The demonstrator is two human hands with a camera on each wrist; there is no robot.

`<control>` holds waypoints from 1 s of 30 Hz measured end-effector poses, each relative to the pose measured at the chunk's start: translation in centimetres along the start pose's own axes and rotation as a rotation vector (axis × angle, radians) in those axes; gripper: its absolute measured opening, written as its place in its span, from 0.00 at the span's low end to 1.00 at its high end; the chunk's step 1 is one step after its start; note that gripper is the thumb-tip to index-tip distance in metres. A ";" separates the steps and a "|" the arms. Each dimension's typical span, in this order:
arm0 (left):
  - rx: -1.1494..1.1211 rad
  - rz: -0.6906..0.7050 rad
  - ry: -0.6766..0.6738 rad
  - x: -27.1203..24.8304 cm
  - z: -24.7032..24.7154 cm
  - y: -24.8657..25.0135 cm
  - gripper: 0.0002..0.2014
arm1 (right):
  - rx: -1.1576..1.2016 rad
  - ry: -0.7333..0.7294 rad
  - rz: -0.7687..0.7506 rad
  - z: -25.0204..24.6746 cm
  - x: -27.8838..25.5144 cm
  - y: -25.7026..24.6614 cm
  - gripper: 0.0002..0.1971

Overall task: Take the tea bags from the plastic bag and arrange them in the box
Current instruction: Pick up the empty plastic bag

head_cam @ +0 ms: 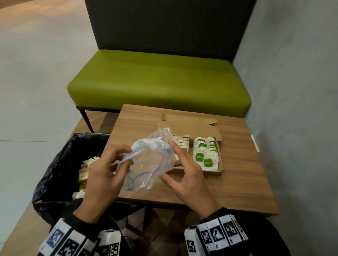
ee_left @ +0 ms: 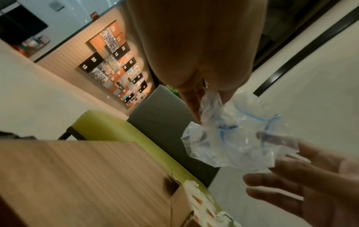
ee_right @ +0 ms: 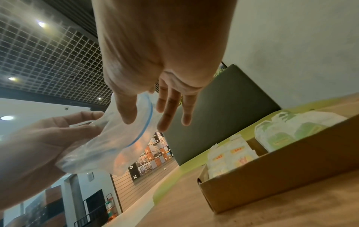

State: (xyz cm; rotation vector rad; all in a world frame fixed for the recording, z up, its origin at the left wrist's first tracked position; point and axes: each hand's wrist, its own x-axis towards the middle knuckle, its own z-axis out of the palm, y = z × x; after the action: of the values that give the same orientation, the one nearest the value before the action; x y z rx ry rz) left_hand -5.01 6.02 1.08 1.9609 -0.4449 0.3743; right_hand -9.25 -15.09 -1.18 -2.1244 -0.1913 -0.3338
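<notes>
A clear plastic bag (head_cam: 149, 165) with a blue zip line hangs crumpled above the table's front left; I see no tea bags in it. My left hand (head_cam: 128, 155) pinches its left edge, as the left wrist view shows (ee_left: 207, 99). My right hand (head_cam: 167, 160) is beside the bag's right side with fingers straight, the fingertips touching the plastic (ee_right: 108, 145). Behind the hands lies the open cardboard box (head_cam: 214, 172). Green-tagged tea bags (head_cam: 205, 154) fill its right half and orange-marked ones (head_cam: 183, 142) its left half, partly hidden by the bag.
The box sits on a small wooden table (head_cam: 239, 179), its lid flap (head_cam: 189, 125) folded back. A bin lined with a black bag (head_cam: 62, 162), holding wrappers, stands at the table's left. A green bench (head_cam: 158, 81) is behind; a grey wall runs along the right.
</notes>
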 end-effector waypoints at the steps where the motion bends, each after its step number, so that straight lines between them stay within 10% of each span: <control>1: -0.078 -0.055 -0.037 -0.1 0.2 0.2 0.17 | 0.028 0.013 0.009 0.0 -0.2 0.0 0.37; 5: -0.601 -0.334 -0.525 -1.2 0.2 1.2 0.29 | 0.295 0.078 0.194 -0.2 -0.6 0.0 0.25; 8: -0.475 -0.188 -0.712 -1.6 0.6 0.9 0.38 | 0.501 0.137 0.289 -0.6 -0.4 -0.2 0.20; 15: 0.012 0.217 -0.532 -0.9 2.2 -0.8 0.42 | 0.724 0.101 0.402 -0.9 -0.1 -1.6 0.09; 24: -0.098 0.222 -0.376 -1.0 3.2 0.1 0.22 | 0.431 -0.198 0.265 0.2 -0.6 -4.3 0.11; 30: 0.090 0.150 -0.277 0.5 1.8 -0.6 0.16 | -0.007 -0.031 0.167 0.8 -0.4 -4.8 0.14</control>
State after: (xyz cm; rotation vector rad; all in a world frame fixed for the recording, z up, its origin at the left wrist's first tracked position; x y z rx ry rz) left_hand -4.16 4.51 0.14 2.0819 -0.7678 0.2198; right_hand -10.74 -11.84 2.15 -2.1367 -0.0298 -0.2033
